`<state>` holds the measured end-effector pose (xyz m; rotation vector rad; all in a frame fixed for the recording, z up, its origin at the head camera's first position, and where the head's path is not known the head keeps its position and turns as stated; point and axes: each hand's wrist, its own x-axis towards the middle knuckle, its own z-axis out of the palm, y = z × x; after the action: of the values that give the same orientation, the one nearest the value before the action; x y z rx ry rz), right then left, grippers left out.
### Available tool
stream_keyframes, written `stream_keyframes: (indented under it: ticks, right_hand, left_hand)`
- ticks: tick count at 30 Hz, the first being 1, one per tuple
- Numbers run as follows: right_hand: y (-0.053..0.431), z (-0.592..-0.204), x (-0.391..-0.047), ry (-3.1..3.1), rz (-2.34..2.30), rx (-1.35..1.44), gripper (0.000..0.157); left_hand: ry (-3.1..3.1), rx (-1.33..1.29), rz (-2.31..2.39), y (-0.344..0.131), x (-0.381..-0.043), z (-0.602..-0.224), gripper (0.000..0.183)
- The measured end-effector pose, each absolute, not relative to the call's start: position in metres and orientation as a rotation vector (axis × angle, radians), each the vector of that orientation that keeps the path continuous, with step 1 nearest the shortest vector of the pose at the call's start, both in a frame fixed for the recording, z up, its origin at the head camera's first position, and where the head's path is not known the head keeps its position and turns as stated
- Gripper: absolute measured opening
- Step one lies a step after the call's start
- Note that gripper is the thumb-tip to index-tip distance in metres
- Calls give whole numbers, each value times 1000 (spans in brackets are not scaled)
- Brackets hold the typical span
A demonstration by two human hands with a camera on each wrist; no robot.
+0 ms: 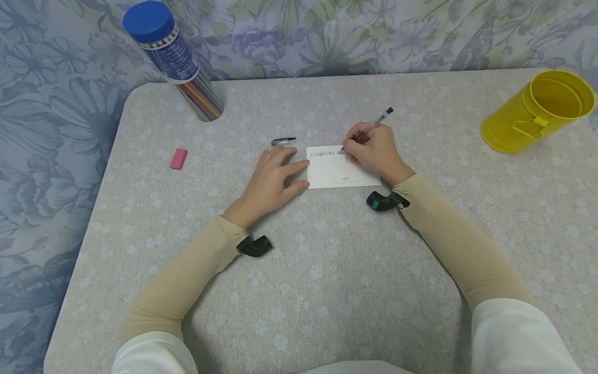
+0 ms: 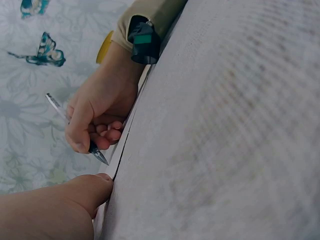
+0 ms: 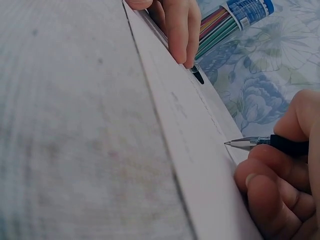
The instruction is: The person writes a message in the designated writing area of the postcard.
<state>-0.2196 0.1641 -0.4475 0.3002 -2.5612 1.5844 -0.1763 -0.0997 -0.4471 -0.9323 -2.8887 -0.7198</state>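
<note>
While R hand (image 1: pixel 374 148) grips a pen (image 1: pixel 381 118), tip @ the writing (image 1: pixel 322 154) on the white card (image 1: pixel 329 172), L hand (image 1: pixel 271 179) rests relaxed @ its L edge, card's on the table (image 1: pixel 308 291) btwn 'em

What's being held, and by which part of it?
The right hand grips a slim clear and black plastic pen by its black lower section, near the tip. The left hand grips nothing; it touches a white rectangular card.

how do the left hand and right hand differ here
The left hand holds nothing, while the right hand grips a slim black-and-clear pen. The left hand's fingers are spread, whereas the right hand's are curled. Left sits at the white rectangular card's left edge; right is over its right part. Both are bare.
</note>
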Motion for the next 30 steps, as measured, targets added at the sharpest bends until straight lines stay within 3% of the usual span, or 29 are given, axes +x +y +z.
stream_keyframes:
  ticks: [30]
  right_hand:
    - [167,-450,-221,-2515,1492,305,13]
  left_hand:
    - [-2897,-935,-721,-100,-178,-448,47]
